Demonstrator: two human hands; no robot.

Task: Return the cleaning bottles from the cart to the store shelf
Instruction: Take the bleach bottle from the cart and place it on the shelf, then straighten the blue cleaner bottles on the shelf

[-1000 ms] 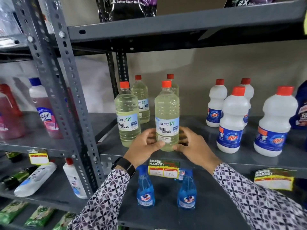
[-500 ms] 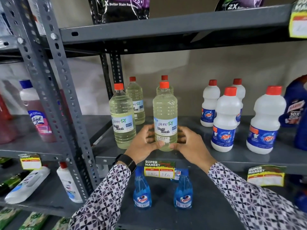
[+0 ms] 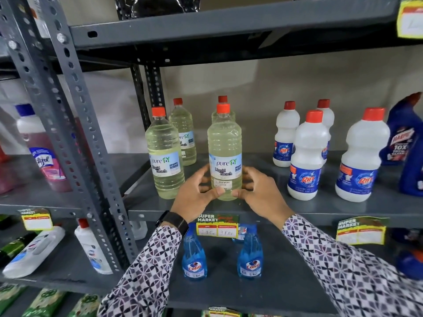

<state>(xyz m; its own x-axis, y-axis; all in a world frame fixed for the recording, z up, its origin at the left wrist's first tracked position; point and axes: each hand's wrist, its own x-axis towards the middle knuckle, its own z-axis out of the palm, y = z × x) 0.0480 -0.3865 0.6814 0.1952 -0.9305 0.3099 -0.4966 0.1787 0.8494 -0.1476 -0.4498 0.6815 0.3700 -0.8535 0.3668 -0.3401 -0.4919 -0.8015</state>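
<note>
Head view shows a bleach bottle (image 3: 225, 154) standing upright on the grey store shelf (image 3: 320, 209), near its front edge, with the left hand (image 3: 194, 193) and right hand (image 3: 261, 193) cupped around its lower half. The grip is loose: thumbs touch the front of the bottle low down, the other fingers curl beside and behind it, so both hands hold it lightly rather than clamp it. Three matching bottles stand on the same shelf, one just to its left (image 3: 165, 154), one farther back left (image 3: 184, 133) and one directly behind it (only its cap and shoulder show). White bottles (image 3: 309, 156) stand well apart to the right. This bottle looks placed, perhaps being squared with its label forward. The cart is out of view, so how many bottles are left to return cannot be told.
</note>
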